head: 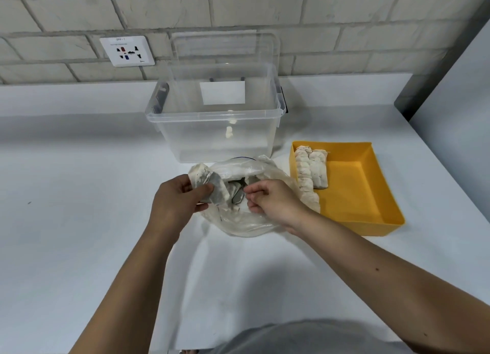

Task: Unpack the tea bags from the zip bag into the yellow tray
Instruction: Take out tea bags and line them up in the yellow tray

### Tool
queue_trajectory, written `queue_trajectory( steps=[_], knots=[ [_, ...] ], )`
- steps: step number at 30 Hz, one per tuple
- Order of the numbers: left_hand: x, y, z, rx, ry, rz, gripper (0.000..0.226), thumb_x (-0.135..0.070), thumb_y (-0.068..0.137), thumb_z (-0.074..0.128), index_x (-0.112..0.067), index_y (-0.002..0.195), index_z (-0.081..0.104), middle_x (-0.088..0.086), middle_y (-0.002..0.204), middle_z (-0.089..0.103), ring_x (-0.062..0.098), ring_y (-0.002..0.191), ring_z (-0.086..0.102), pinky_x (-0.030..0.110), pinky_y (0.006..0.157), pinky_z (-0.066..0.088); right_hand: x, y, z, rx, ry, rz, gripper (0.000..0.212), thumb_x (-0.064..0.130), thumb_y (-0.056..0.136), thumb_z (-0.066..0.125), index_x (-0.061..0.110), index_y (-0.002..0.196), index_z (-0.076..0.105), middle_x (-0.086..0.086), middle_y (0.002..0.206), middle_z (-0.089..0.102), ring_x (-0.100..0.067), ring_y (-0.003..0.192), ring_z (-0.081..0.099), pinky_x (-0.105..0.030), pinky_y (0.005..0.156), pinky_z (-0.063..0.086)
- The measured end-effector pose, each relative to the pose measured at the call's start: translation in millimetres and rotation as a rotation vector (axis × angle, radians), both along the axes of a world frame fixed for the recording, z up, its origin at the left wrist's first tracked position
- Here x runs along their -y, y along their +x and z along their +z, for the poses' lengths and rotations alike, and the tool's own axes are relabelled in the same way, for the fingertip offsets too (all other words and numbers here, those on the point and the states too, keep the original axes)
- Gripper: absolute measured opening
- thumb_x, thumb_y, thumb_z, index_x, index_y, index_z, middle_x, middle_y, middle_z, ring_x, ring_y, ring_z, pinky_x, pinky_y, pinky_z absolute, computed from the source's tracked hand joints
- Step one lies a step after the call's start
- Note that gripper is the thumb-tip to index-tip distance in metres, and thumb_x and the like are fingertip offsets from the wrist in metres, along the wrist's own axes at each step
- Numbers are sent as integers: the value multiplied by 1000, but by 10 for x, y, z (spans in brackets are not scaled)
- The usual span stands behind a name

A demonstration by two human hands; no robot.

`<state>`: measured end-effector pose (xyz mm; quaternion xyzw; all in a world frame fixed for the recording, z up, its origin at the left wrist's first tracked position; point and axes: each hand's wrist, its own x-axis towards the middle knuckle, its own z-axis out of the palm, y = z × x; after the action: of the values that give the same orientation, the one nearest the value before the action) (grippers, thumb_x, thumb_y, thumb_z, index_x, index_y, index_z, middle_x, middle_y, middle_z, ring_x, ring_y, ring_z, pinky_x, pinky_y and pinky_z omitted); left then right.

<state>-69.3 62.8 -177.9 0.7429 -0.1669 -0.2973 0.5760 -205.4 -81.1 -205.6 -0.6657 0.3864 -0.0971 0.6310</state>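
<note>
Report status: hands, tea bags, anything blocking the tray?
Left hand grips tea bags at the zip bag mouth. Right hand in the bag, grip unclear. Two rows already in yellow tray. Nothing blocking it.

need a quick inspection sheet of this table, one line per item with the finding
surface: white table, flat and matte
job's things: zip bag open at centre; yellow tray to its right, tea bags lined along the tray's left wall
clutter: clear plastic box behind the bag, lid upright behind it
hands: left hand grips a tea bag at the bag's mouth; right hand has its fingers curled there, grasp unclear
cables: nothing seen
surroundings: brick wall, wall socket
</note>
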Motion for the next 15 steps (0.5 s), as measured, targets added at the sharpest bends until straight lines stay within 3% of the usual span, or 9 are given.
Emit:
queue_trajectory(
  steps=[4, 7, 10, 15],
  knots=[
    [7, -7, -12, -3, 15, -9, 10, -9, 85, 74, -11, 95, 75, 26, 101, 71, 37, 97, 71, 34, 75, 60, -21, 149, -134, -76, -64, -13, 12, 6, 94, 58, 4, 101, 67, -6, 74, 66, -18, 68, 65, -34, 76, 60],
    [11, -8, -12, -5, 20, -11, 10, -9, 85, 74, -12, 95, 75, 25, 102, 72, 35, 95, 72, 33, 75, 60, -10, 244, -166, -44, 1, -77, 11, 9, 94, 60, 3, 98, 67, -11, 77, 67, -17, 63, 63, -29, 65, 60],
    [14, -16, -16, -14, 19, -13, 10, -9, 85, 74, -13, 94, 75, 25, 102, 71, 30, 89, 72, 34, 76, 60, -10, 332, -171, -2, 37, -113, 6, 9, 90, 66, 3, 90, 67, -14, 74, 67, -18, 56, 60, -34, 60, 59],
    [19, -40, -35, -21, 29, -21, 10, -10, 85, 75, -12, 95, 75, 22, 100, 73, 28, 89, 72, 32, 75, 60, -33, 387, -185, 36, -39, -135, 15, 11, 84, 74, 13, 80, 59, -13, 65, 66, -23, 46, 61, -29, 46, 54]
  ],
)
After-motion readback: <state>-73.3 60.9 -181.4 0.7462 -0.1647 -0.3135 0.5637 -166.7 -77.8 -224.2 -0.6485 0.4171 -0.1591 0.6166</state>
